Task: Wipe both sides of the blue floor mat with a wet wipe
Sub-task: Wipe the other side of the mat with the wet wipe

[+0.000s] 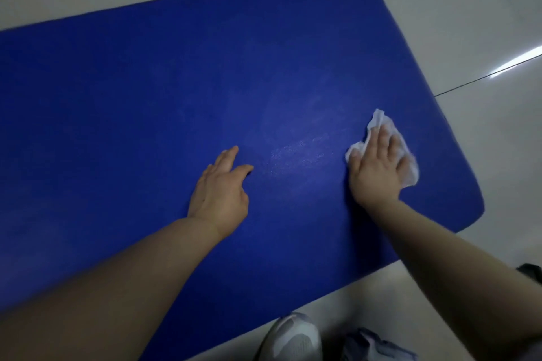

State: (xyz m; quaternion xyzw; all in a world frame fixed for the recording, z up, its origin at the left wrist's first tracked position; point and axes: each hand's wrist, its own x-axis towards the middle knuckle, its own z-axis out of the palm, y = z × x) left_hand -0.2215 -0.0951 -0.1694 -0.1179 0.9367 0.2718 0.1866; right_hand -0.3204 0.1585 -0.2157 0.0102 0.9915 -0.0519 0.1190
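Evidently the wiping was under way on the upper face of the flat blue foam floor mat, which lay spread on pale, glossy ceramic floor tiles, its rounded right-hand corners both in view and its left end running out of the picture. The right hand lay flat on the crumpled white wet wipe, fingers straight and slightly spread, pressing the cloth down onto the mat close to its right edge; a flat palm like that would keep as much of the wipe as possible in contact with the surface. The left hand rested on the mat well apart from the right, fingers extended and holding nothing, thumb out to the side. It seemed placed there to brace the person's weight and to stop the light mat sliding on the smooth tiles under the rubbing.

Between the two hands a paler, faintly speckled patch showed on the blue, probably moisture left by the wipe, which suggested that this part had been covered while the far and left stretches had not. The underside was hidden, so the second side presumably remained to do.

Dark grout lines crossed the tiles, and a bright streak of reflected light sat at the right. At the bottom edge a grey-and-white sports shoe stood just beside the mat's near border.
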